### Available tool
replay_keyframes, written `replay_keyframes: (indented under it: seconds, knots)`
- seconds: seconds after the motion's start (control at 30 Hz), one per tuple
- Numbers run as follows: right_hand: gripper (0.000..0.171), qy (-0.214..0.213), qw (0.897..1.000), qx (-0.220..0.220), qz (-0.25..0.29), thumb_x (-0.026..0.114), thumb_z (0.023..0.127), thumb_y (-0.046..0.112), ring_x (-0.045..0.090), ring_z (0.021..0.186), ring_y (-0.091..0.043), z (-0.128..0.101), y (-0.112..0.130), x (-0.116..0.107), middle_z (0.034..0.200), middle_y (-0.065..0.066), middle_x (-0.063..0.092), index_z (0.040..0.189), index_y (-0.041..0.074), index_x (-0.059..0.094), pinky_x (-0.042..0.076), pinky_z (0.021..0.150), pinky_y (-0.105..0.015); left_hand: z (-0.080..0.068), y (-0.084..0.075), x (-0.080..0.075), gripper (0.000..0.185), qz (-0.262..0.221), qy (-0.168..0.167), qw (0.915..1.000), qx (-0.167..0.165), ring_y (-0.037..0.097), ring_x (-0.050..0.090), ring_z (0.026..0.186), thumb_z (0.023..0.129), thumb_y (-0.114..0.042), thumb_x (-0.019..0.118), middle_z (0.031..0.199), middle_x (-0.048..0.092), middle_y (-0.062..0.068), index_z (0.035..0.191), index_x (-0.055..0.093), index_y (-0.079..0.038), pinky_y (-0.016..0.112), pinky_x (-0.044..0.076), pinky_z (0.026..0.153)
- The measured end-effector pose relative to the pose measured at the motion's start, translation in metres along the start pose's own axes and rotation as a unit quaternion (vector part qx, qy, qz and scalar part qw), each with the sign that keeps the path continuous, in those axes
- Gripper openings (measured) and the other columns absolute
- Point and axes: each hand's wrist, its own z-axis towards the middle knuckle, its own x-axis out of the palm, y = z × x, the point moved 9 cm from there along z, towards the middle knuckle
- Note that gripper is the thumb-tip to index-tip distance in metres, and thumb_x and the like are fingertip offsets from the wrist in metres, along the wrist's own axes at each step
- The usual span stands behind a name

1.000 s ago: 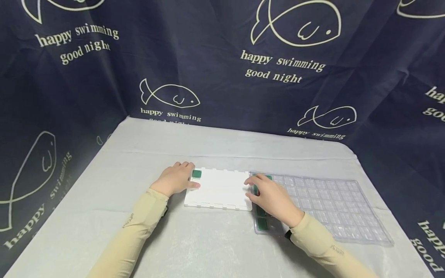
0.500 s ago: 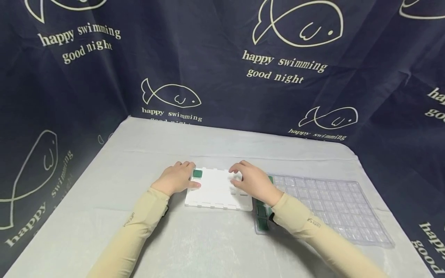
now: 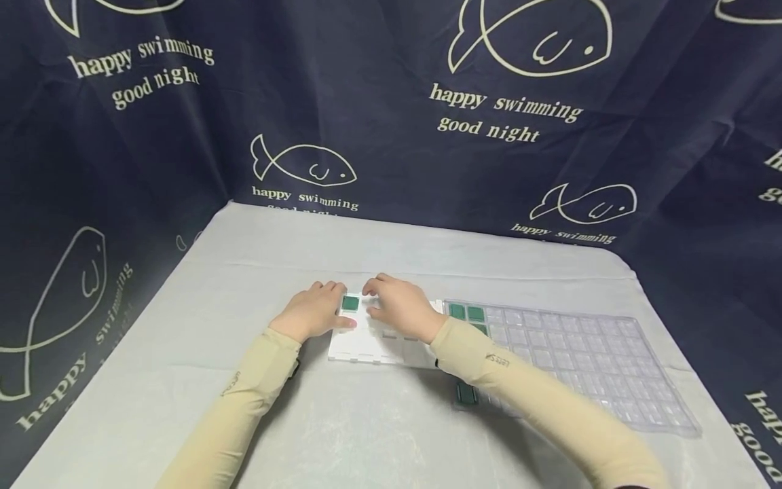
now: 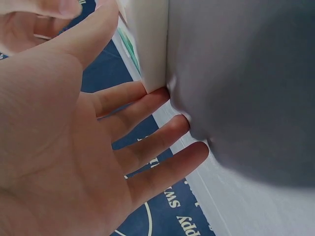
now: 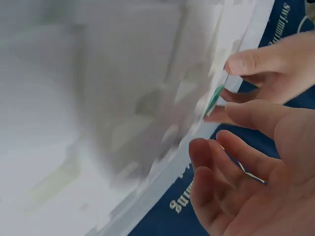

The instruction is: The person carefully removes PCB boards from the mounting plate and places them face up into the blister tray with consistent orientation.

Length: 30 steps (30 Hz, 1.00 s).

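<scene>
A white panel (image 3: 360, 345) with notched edges lies on the table. A small green square piece (image 3: 350, 303) sits at its far left corner. My left hand (image 3: 311, 312) is at the panel's left edge, the thumb on top. In the left wrist view, the straight fingers (image 4: 147, 142) of that hand touch the panel's edge and the table. My right hand (image 3: 403, 309) hovers over the panel, right of the green piece. Its thumb and forefinger are apart and the other fingers loosely bent (image 5: 211, 191). Nothing shows between them.
A clear plastic tray (image 3: 568, 346) with many cells stands to the right of the panel, partly under my right forearm. Green squares (image 3: 457, 311) fill several of its left cells. A dark blue curtain (image 3: 391, 136) with fish drawings hangs behind the white table (image 3: 256, 407).
My right hand has moved left from the tray's left edge, across the panel, to near the green piece. My left hand has stayed at the panel's left edge.
</scene>
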Motion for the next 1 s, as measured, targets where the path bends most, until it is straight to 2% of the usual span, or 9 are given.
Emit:
replay_keyframes:
  seconds: [0.17,0.47,0.77,1.0]
  knots:
    - [0.037,0.01,1.0,-0.005,-0.001,0.078,0.09,0.02,0.072,0.106,-0.023,0.015,0.01,0.009,0.12,-0.005,0.072,0.124,0.01,0.068,0.063,0.085,-0.04,0.0,-0.002,-0.001,0.078,-0.001,0.001,1.0,0.003,0.04,0.056,0.128,0.091,-0.052,0.07,0.144,0.057,0.02,0.145,0.048,0.0,0.055,0.052,0.104]
    - [0.037,0.024,1.0,-0.004,-0.018,0.079,0.089,0.021,0.072,0.097,-0.02,0.025,0.015,0.024,0.118,-0.005,0.07,0.122,0.008,0.071,0.063,0.08,-0.037,-0.002,-0.007,-0.002,0.077,0.003,-0.013,0.9998,0.017,0.039,0.059,0.122,0.09,-0.051,0.072,0.138,0.06,0.019,0.142,0.05,0.001,0.056,0.055,0.099]
    - [0.034,0.015,0.999,-0.008,-0.038,0.077,0.091,0.022,0.072,0.098,-0.02,0.026,0.02,0.022,0.118,-0.005,0.071,0.123,0.012,0.071,0.064,0.077,-0.037,-0.004,-0.004,-0.004,0.078,0.005,-0.011,0.9998,0.013,0.041,0.058,0.125,0.091,-0.05,0.071,0.141,0.059,0.02,0.144,0.048,0.001,0.056,0.054,0.101]
    - [0.032,0.01,0.999,-0.013,-0.028,0.081,0.087,0.019,0.073,0.097,-0.02,0.031,0.022,0.021,0.114,-0.004,0.073,0.117,0.01,0.072,0.063,0.08,-0.036,-0.004,-0.002,-0.004,0.079,0.006,-0.015,0.9998,0.01,0.039,0.058,0.122,0.091,-0.051,0.071,0.139,0.06,0.019,0.144,0.048,0.002,0.055,0.055,0.099]
